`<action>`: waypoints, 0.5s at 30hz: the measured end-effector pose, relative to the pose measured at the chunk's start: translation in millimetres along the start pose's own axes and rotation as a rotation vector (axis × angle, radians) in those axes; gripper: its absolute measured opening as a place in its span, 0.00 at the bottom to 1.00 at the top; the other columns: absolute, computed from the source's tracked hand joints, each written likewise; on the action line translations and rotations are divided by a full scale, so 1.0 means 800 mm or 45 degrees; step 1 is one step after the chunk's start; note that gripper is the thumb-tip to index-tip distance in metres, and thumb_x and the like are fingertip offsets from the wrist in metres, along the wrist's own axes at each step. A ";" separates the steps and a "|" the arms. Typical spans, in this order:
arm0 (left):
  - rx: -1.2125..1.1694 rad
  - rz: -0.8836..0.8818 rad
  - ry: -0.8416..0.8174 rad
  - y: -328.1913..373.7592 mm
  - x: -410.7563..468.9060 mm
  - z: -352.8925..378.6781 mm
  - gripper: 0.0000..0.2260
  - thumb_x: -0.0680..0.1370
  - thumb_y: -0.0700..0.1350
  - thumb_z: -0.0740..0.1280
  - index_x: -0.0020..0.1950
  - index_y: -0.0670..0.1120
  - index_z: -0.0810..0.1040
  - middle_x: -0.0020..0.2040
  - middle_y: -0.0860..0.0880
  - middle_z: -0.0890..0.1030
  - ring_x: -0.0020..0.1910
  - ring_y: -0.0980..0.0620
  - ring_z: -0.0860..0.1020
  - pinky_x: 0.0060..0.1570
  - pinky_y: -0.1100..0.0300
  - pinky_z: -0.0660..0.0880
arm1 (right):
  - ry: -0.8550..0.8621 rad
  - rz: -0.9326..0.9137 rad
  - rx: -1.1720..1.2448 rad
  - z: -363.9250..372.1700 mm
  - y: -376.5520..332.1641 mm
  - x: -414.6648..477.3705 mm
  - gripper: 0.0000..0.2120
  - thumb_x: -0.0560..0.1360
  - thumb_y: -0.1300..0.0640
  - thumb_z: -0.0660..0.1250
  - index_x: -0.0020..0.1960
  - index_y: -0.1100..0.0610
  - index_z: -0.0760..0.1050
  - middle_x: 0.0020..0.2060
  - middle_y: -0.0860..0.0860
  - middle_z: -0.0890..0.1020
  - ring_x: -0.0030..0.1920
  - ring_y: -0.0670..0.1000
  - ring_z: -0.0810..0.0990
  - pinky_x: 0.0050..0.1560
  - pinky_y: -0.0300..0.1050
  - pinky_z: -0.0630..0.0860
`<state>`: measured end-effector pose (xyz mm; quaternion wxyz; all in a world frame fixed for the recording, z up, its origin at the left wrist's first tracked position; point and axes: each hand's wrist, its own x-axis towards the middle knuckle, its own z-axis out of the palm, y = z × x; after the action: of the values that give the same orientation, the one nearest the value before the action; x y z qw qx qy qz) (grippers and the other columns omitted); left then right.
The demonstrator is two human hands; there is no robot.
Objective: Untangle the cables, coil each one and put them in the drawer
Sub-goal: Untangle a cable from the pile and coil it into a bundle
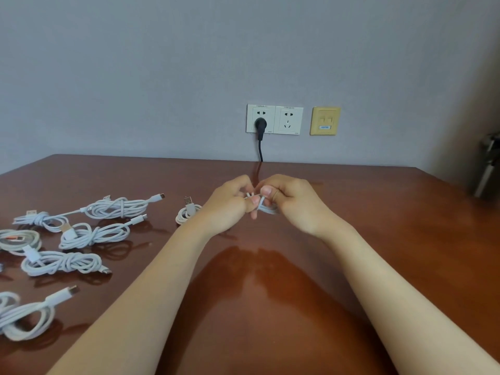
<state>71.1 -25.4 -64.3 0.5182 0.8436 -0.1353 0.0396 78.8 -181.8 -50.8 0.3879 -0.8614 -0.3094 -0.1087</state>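
A small white cable (267, 209) is held just above the brown table (405, 212). It is pinched between the left hand (230, 205) and the right hand (293, 203), and its last loops seem to be getting wrapped. Many coiled cables (92, 235) are laid out at about eight o'clock from the hands. No drawer is seen, so the putting away is judged to be left.
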 end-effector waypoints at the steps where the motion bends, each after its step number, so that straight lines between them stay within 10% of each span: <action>1: -0.016 -0.006 -0.038 0.001 -0.001 0.000 0.09 0.79 0.39 0.61 0.39 0.46 0.67 0.27 0.53 0.77 0.21 0.57 0.61 0.27 0.62 0.58 | -0.011 0.015 0.026 -0.001 0.002 0.000 0.13 0.79 0.59 0.60 0.38 0.58 0.77 0.34 0.49 0.76 0.35 0.44 0.70 0.40 0.37 0.66; 5: -0.043 0.020 -0.213 0.008 -0.007 -0.001 0.10 0.79 0.37 0.60 0.40 0.46 0.67 0.31 0.49 0.78 0.21 0.59 0.64 0.27 0.64 0.59 | 0.010 0.086 0.163 -0.009 0.008 -0.002 0.12 0.76 0.55 0.66 0.34 0.48 0.77 0.29 0.45 0.78 0.33 0.42 0.73 0.38 0.36 0.68; 15: -0.315 0.089 -0.304 0.025 -0.011 0.006 0.09 0.69 0.43 0.62 0.46 0.41 0.68 0.27 0.50 0.75 0.22 0.56 0.60 0.24 0.66 0.58 | 0.017 0.146 0.600 -0.024 -0.003 -0.005 0.10 0.68 0.54 0.71 0.41 0.62 0.80 0.31 0.54 0.83 0.35 0.49 0.82 0.42 0.36 0.77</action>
<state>56.8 -36.2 -51.3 0.5967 0.7668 -0.2289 -0.0598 75.3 -196.6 -38.4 0.5856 -0.7625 -0.2744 -0.0169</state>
